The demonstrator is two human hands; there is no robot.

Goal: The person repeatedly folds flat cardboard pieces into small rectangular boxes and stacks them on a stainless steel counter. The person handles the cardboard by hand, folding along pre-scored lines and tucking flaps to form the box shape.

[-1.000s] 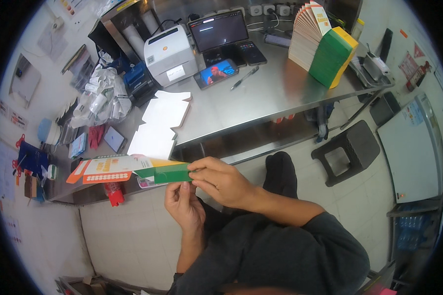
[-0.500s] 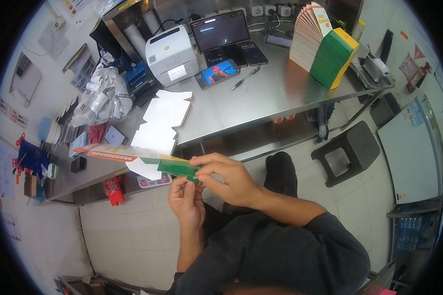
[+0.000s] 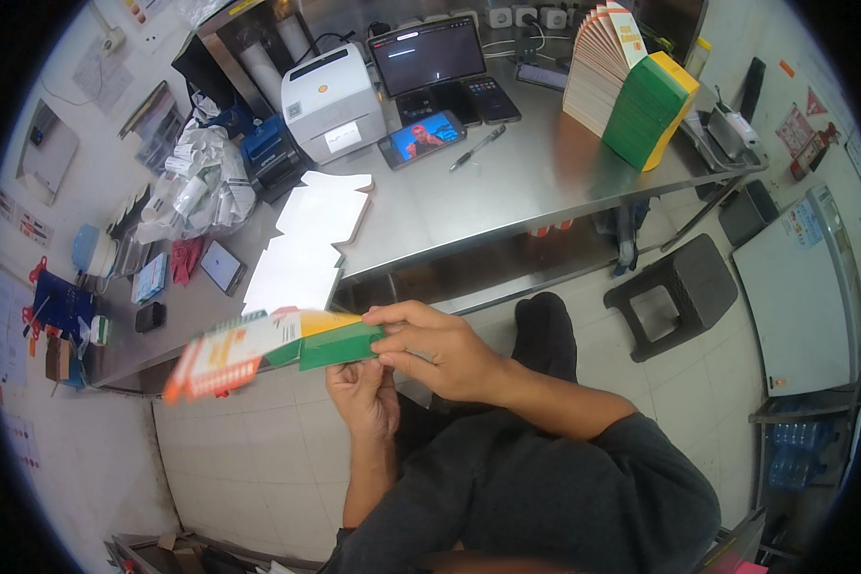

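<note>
I hold a flat carton blank (image 3: 268, 349), printed green, yellow, white and orange, in front of my lap below the steel table's edge. My right hand (image 3: 430, 349) pinches its green end from above. My left hand (image 3: 364, 397) supports the same end from underneath. The blank's far orange end points left and is blurred by motion. On the table just beyond lie two stacks of white flat blanks (image 3: 306, 239).
The steel table (image 3: 507, 182) carries a white label printer (image 3: 333, 96), a tablet (image 3: 429, 53), a phone showing video (image 3: 421, 139), a pen (image 3: 476, 148) and an upright fan of green-yellow cartons (image 3: 631, 81). A dark stool (image 3: 674, 292) stands on the floor at right.
The carton blank swung from tilted up-left to tilted down-left and lower. Both hands stayed on its green end.
</note>
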